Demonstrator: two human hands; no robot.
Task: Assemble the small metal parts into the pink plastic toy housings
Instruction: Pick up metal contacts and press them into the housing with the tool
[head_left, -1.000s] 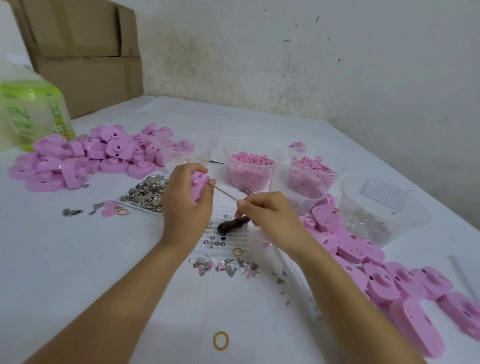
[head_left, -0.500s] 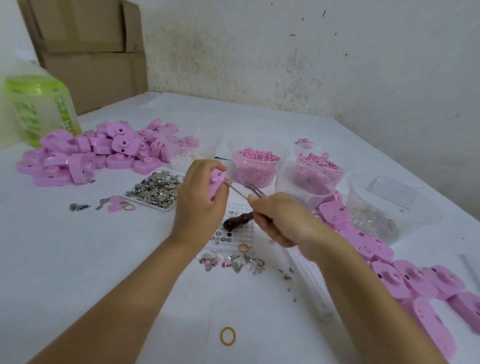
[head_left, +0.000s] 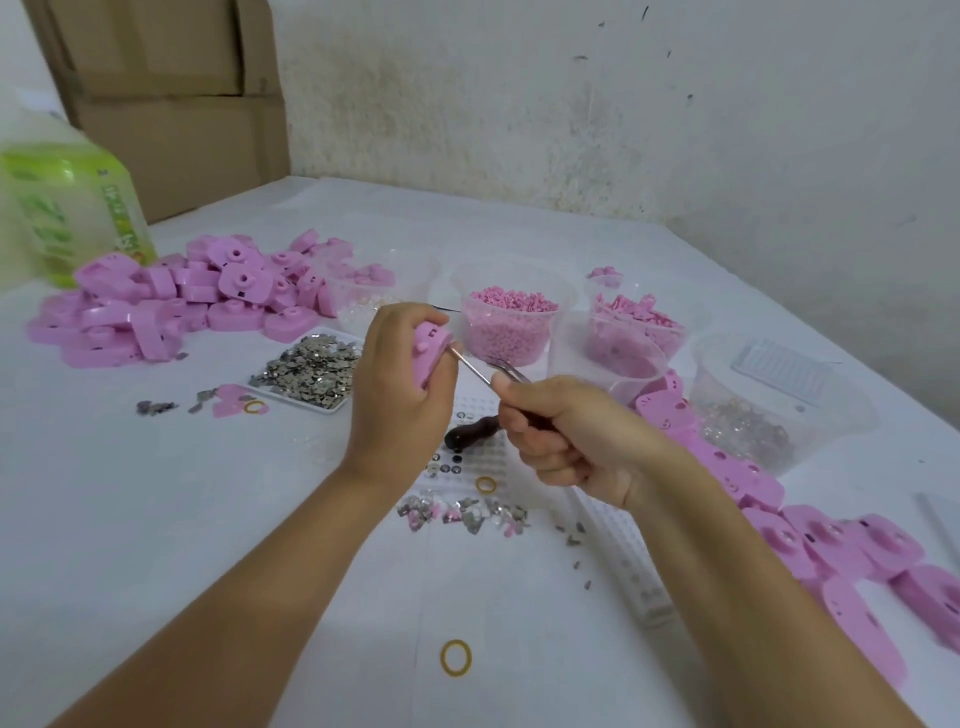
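Since the frame crops both sides, the white worktop (head_left: 156, 519) runs out of view. The green bottle (head_left: 67, 208) is cut off at the left edge, and the row of pink housings (head_left: 831, 540) is clipped at the lower right. The loose housing pile (head_left: 171, 306) sits far left, well apart from the hands. The tray of metal parts (head_left: 311, 371) lies just left of the left hand (head_left: 400, 400). That hand is raised, back to camera, fingers curled round one pink housing (head_left: 431, 353), which they mostly hide. The right hand (head_left: 566, 441) is clenched round a thin metal tool (head_left: 475, 370), its tip touching that housing. The dark handle (head_left: 470, 435) on the worktop is part-hidden by the right hand; can't tell if it joins the tool.
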